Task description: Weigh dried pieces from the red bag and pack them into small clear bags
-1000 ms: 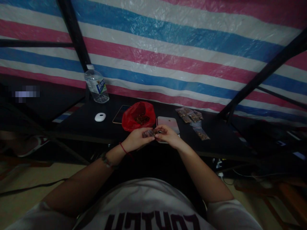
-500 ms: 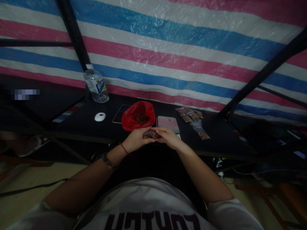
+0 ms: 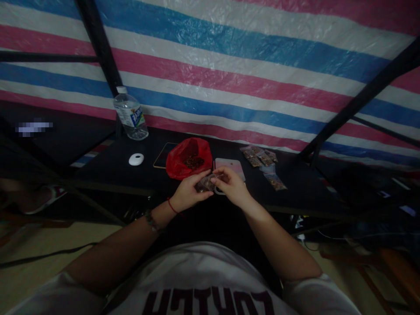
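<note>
At the centre of the frame, your left hand is closed on a small, clear plastic pouch with dark contents; your right hand has its thumb and fingers clamped on the pouch's upper right end. Just above your left hand, an open, red plastic bag holds loose brown pieces. Near your right fingers lies a flat, pink-and-white, round-cornered device. Right of centre, clear packets of brown bits rest on the black tabletop; a clear, labelled plastic bottle stands upper left.
</note>
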`<state>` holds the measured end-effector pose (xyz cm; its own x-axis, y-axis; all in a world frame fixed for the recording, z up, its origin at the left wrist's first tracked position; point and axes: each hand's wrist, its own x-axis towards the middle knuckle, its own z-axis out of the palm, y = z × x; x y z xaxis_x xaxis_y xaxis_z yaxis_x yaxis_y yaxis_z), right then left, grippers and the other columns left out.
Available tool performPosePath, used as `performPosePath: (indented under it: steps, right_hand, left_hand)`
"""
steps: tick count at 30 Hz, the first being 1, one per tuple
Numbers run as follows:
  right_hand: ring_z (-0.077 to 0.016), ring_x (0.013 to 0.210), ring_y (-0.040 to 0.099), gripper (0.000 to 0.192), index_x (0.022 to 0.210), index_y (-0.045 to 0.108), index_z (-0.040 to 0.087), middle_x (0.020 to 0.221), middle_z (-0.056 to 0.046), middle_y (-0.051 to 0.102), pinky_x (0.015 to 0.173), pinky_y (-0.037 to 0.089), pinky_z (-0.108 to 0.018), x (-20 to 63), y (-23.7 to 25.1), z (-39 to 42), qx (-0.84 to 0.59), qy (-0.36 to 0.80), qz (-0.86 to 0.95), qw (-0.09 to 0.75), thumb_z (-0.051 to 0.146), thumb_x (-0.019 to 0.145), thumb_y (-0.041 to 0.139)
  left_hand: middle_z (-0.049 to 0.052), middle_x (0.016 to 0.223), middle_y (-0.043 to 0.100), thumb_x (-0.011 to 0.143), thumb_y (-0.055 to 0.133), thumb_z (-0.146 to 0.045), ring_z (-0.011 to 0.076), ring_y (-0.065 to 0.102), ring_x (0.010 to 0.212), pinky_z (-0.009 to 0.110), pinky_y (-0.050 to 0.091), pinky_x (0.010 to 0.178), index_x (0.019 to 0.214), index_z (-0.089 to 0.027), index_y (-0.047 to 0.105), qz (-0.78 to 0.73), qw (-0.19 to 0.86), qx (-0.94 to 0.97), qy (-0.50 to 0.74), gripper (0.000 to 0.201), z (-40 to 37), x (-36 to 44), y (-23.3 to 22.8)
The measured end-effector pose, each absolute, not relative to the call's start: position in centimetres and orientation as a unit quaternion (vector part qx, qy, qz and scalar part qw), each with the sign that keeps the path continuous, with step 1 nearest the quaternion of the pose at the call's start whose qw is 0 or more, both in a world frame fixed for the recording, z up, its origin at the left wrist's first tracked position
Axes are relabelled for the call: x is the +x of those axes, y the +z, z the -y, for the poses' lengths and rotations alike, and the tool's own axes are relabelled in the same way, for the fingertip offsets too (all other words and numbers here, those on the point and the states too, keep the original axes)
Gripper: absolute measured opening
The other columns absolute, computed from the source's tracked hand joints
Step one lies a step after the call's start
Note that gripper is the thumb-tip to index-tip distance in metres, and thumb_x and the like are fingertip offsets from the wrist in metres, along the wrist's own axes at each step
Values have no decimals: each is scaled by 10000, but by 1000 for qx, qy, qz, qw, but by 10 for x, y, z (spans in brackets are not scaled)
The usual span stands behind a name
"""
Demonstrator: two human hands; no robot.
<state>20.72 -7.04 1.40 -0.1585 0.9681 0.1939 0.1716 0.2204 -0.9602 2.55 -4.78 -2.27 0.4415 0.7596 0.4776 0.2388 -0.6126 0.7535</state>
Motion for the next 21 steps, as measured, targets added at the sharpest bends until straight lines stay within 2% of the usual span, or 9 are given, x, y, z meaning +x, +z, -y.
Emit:
performPosePath:
  steps: [3,8,17,21]
  right_hand:
    - [-126,718,580,325,911,545,207,889,-10,579,630,524,-270,205,18,73,-454,492,591,451,433,730,692]
    - [-115,740,582,349,904,521,221,884,13,543,607,561,-266,205,18,75,-457,556,540,436,441,711,711]
    - [-116,734,600,365,861,549,201,850,8,589,584,550,-225,206,8,68,-427,661,429,445,413,664,772]
    - [-128,719,613,358,871,576,192,819,-3,626,564,545,-221,202,6,67,-402,685,396,461,385,658,790]
  left_hand:
    - [128,1235,627,702,719,-392,251,620,1087,388,467,976,1302,-163,524,-319,303,788,430,672,49,25,-21]
    - [126,1249,617,720,695,-354,248,606,1110,390,461,985,1304,-158,513,-340,283,794,418,642,52,28,-19]
    - [110,1246,600,681,752,-402,244,592,1112,376,458,975,1293,-182,473,-343,276,815,377,708,53,29,-10]
    - [99,1099,618,607,804,-416,210,635,909,352,518,813,1240,-159,456,-364,271,793,408,767,52,28,-12]
